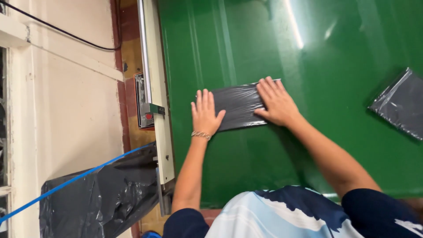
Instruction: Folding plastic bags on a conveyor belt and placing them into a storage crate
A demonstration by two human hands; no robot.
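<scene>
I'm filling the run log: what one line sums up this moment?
left hand: flat on folded black plastic bag | right hand: flat on same bag | surface: green table | second black bag: apart, right

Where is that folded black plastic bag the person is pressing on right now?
In the head view, the folded black bag lies flat on the green table, mid-frame, under the left hand and right hand.

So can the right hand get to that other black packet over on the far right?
Probably yes. The right hand lies flat on the folded black bag, and only bare green table lies between it and the other packet. It would need a sideways stretch.
</scene>
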